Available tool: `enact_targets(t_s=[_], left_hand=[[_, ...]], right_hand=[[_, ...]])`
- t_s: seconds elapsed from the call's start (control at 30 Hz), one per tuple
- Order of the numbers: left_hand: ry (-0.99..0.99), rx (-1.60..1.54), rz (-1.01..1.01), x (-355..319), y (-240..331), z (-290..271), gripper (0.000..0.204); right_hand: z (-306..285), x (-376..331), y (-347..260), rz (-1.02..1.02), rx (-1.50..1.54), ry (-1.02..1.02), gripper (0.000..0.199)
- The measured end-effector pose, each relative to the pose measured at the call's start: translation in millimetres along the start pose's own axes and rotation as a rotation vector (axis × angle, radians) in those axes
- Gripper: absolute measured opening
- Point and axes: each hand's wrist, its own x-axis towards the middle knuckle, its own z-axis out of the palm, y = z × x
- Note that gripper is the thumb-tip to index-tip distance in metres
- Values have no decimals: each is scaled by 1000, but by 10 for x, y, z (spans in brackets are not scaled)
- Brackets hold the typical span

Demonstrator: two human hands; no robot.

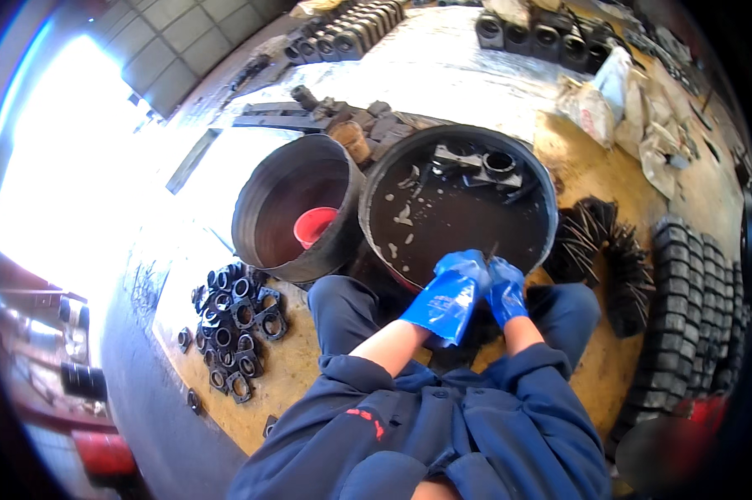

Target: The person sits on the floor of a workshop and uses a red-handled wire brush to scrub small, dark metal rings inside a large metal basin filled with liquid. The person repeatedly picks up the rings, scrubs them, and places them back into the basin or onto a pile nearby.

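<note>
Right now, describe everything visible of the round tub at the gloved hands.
The wide round tub, right of a smaller drum, looks dark and grimy, perhaps metal, with a paler rim. Upright, it holds murky brown liquid, pale foam patches and, at its far side, black ringed parts. The left hand and right hand are at its near edge; contact is unclear.

Both forearms (392, 346) stretch forward and converge, the gloved left hand (466, 268) just beside the gloved right hand (503, 281), grip unclear.

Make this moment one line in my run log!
left hand, right hand: blue gloves, close together at big tub; grip: unclear; big tub: dark liquid, metal parts; small tub: red bowl; left: black rings
</note>
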Motion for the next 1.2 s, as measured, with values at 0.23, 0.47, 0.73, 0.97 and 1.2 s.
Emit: enact_targets(t_s=[0.23, 0.47, 0.73, 0.97, 1.2], left_hand=[[-11, -18, -63, -28, 20, -58, 46], [-22, -17, -71, 30, 105, -51, 47], [-25, -10, -59, 43, 103, -28, 52], [-46, -29, -60, 104, -9, 19, 53], [-63, -37, -58, 121, 36, -2, 53]], right_hand=[[-205, 20, -218, 14, 188, 101, 23], [5, 118, -73, 120, 52, -36, 21], [192, 174, 46, 146, 14, -77, 23], [279, 203, 11, 152, 43, -100, 23], [419, 194, 180, 137, 115, -19, 28]])
